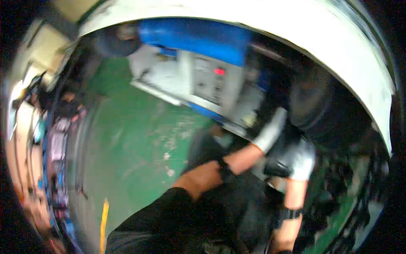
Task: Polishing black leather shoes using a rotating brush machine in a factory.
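Note:
Motion blurs the whole view. My left hand (pixel 270 132), in a white glove with an orange cuff edge, reaches forward beside a dark rounded shape (pixel 311 99) that looks like a tyre. Its fingers look stretched out, and nothing shows in them. To its right is my right hand (pixel 303 160), also gloved in white, with its fingers smeared. A black object (pixel 278 169) lies against the inner side of that hand; its kind and whether I grip it cannot be made out.
A white curved panel (pixel 182 9), like vehicle bodywork, arches overhead. Beneath it stands a blue and grey machine (pixel 213 80) with a red-lit display. Green floor (pixel 135 131) bears a yellow line (pixel 104 224). Cluttered shelving (pixel 59 144) runs along the left.

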`<state>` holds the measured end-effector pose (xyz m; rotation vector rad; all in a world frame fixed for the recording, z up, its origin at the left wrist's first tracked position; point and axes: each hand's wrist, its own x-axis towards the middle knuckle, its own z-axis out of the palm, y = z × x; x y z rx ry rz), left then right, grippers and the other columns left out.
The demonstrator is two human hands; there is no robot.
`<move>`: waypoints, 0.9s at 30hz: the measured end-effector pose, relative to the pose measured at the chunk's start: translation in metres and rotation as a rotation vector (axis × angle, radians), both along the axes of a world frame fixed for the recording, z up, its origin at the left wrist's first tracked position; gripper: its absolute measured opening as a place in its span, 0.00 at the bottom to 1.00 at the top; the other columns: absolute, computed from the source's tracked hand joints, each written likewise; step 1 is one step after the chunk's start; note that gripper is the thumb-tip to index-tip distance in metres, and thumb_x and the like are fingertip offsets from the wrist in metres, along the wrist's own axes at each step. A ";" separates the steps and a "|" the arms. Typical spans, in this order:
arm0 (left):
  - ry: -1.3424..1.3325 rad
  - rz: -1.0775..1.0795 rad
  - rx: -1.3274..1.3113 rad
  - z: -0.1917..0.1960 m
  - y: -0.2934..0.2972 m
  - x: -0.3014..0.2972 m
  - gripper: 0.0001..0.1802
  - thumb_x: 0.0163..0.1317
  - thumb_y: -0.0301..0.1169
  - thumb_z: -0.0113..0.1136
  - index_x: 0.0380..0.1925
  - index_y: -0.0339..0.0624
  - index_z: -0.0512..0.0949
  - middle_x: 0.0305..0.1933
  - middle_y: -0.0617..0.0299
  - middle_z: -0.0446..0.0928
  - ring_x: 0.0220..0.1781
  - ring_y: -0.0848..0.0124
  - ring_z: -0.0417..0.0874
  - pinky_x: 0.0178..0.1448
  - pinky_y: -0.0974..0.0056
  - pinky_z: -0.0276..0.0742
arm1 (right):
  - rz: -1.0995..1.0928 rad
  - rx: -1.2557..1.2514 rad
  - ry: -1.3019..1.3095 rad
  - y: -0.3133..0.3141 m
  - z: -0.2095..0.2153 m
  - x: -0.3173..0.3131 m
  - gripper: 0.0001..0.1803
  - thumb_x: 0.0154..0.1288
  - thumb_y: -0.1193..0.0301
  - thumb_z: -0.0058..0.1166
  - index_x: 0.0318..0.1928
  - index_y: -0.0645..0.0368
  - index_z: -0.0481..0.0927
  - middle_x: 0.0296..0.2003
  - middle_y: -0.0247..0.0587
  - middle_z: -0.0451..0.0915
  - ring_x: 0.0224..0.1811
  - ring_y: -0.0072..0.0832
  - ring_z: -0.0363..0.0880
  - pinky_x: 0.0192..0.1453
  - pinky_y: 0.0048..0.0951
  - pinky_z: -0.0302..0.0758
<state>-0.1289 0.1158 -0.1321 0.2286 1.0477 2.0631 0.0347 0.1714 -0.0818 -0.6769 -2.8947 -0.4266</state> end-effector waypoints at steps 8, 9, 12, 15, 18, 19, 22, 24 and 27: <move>0.366 0.016 0.000 -0.037 0.034 -0.004 0.28 0.71 0.40 0.37 0.66 0.36 0.58 0.71 0.54 0.56 0.73 0.66 0.55 0.74 0.67 0.48 | 0.080 -0.301 0.271 0.026 0.021 -0.002 0.22 0.60 0.62 0.49 0.50 0.65 0.75 0.47 0.52 0.77 0.47 0.47 0.75 0.54 0.41 0.71; 0.480 0.030 -0.021 -0.032 0.035 -0.006 0.28 0.71 0.39 0.37 0.65 0.34 0.58 0.71 0.54 0.57 0.72 0.65 0.56 0.74 0.66 0.49 | -0.005 -0.365 0.276 0.030 0.018 -0.002 0.22 0.62 0.62 0.48 0.50 0.65 0.75 0.48 0.53 0.77 0.48 0.47 0.75 0.54 0.40 0.71; 0.077 -0.206 -0.260 0.055 0.024 0.018 0.37 0.69 0.54 0.39 0.62 0.30 0.64 0.66 0.56 0.64 0.68 0.67 0.60 0.72 0.65 0.51 | -0.267 -0.501 0.241 0.033 0.021 0.031 0.18 0.66 0.66 0.44 0.50 0.66 0.75 0.49 0.54 0.77 0.51 0.44 0.76 0.57 0.37 0.71; 0.152 -0.005 -0.268 0.063 0.007 -0.014 0.33 0.66 0.52 0.45 0.57 0.34 0.67 0.56 0.56 0.71 0.56 0.66 0.69 0.62 0.61 0.64 | -0.276 -0.949 0.725 0.036 -0.014 0.013 0.16 0.69 0.70 0.42 0.47 0.68 0.78 0.44 0.53 0.80 0.47 0.37 0.79 0.53 0.31 0.73; -0.049 0.008 -0.216 0.072 0.000 -0.034 0.30 0.66 0.49 0.46 0.57 0.36 0.68 0.56 0.56 0.71 0.56 0.66 0.71 0.62 0.62 0.63 | -0.169 -0.674 0.689 0.013 0.020 -0.025 0.17 0.65 0.64 0.49 0.43 0.67 0.79 0.39 0.55 0.81 0.41 0.37 0.80 0.47 0.32 0.74; 0.299 0.089 -0.228 0.056 -0.003 -0.043 0.29 0.67 0.48 0.45 0.58 0.37 0.67 0.56 0.55 0.72 0.56 0.67 0.71 0.62 0.63 0.63 | -0.410 -0.794 0.562 0.012 0.031 -0.024 0.15 0.62 0.65 0.53 0.40 0.65 0.79 0.38 0.52 0.82 0.38 0.36 0.81 0.44 0.31 0.74; -0.106 -0.032 -0.223 0.075 0.007 -0.029 0.26 0.69 0.41 0.44 0.61 0.39 0.65 0.62 0.55 0.69 0.61 0.66 0.70 0.65 0.67 0.61 | -0.180 -0.583 0.537 0.015 0.032 -0.014 0.12 0.57 0.64 0.57 0.33 0.61 0.80 0.30 0.50 0.81 0.32 0.42 0.81 0.38 0.33 0.76; 0.063 -0.023 -0.196 0.056 0.011 -0.031 0.26 0.69 0.42 0.45 0.61 0.38 0.65 0.61 0.54 0.69 0.61 0.66 0.70 0.64 0.67 0.61 | -0.157 -0.430 0.500 0.019 0.031 -0.015 0.12 0.56 0.63 0.57 0.31 0.60 0.80 0.27 0.50 0.81 0.31 0.43 0.80 0.36 0.34 0.76; -0.003 -0.083 -0.231 0.043 0.014 -0.025 0.27 0.68 0.44 0.46 0.61 0.39 0.66 0.59 0.55 0.71 0.60 0.67 0.70 0.63 0.68 0.62 | -0.069 -0.175 0.446 0.020 0.037 -0.014 0.12 0.54 0.61 0.58 0.27 0.57 0.79 0.24 0.48 0.79 0.26 0.43 0.79 0.31 0.37 0.76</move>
